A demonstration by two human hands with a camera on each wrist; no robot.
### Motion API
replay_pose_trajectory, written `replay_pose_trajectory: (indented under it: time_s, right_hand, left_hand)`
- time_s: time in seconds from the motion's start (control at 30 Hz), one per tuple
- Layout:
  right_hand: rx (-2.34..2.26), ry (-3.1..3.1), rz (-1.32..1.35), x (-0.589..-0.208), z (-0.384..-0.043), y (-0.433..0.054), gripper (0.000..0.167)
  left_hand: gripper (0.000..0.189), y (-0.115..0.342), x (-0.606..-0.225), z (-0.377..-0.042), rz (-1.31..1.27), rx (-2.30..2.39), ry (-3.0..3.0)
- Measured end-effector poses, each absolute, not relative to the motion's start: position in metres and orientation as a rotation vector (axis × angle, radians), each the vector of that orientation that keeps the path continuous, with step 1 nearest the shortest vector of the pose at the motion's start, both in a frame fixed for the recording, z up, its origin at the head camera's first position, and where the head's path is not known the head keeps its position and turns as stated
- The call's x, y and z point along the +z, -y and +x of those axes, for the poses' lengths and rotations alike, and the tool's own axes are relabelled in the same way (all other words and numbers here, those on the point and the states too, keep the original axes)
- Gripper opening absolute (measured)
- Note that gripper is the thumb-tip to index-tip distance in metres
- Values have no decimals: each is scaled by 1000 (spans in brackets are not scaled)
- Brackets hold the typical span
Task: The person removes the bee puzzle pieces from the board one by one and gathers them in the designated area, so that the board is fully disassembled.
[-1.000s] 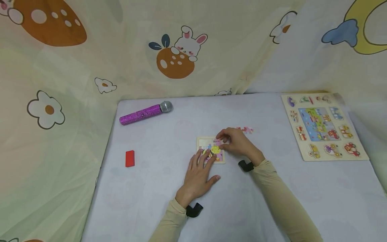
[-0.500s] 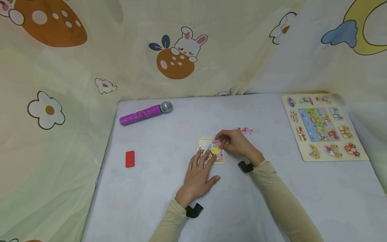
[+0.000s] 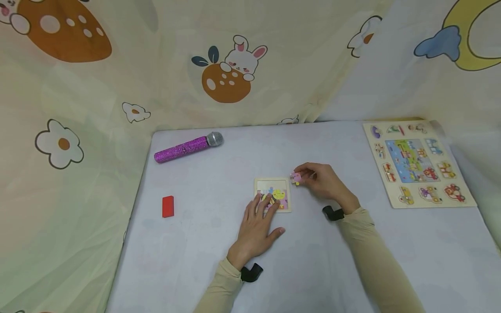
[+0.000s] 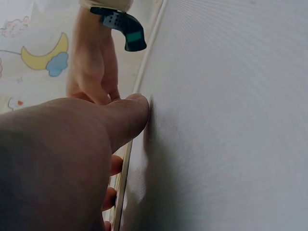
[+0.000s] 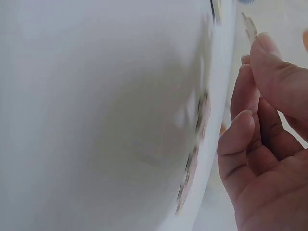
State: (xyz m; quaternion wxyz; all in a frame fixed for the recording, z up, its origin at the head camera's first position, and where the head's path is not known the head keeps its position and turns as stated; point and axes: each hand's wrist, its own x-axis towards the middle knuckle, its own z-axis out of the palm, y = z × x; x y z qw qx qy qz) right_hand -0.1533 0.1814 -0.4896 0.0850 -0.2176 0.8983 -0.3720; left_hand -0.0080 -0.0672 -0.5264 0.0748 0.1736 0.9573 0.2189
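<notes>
While the left hand [image 3: 256, 228] lies with fingers spread and nearly straight, fingertips resting on the small puzzle tray [image 3: 256, 188], the right hand [image 3: 326, 181] pinches a pink, irregular-edged puzzle piece [image 3: 296, 178] between thumb and fingers, just beside the tray's upper right corner. The tray is square with a pale, wood-like rim; colourful flat pieces [image 3: 279, 194] fill its lower part and a whitish base [image 3: 267, 184] shows above. Thin loose pieces [image 5: 205, 114] lie on the smooth white tabletop [image 3: 207, 243] near the right hand, blurred from its wrist. Well apart to the left sit a plain red rectangular block [image 3: 168, 206] and a glittery purple microphone [image 3: 182, 150] with a rounded mesh head. At right lies a large pale board [image 3: 392, 191] with vehicle shapes; behind hangs creased printed fabric [image 3: 297, 74].
</notes>
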Motion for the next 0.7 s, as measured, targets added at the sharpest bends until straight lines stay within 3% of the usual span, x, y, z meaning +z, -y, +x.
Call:
replay_pose_trajectory:
  time_s: [0.43,0.7]
  right_hand:
    - [-1164,-2797,-446,-489,-159,-270,29]
    - [-1157,-2780,-331,-496,-160,-296,29]
  left_hand:
    - [74,66,-524,-6,540,671,-2897]
    - [74,66,-526,-7,534,663,-2898]
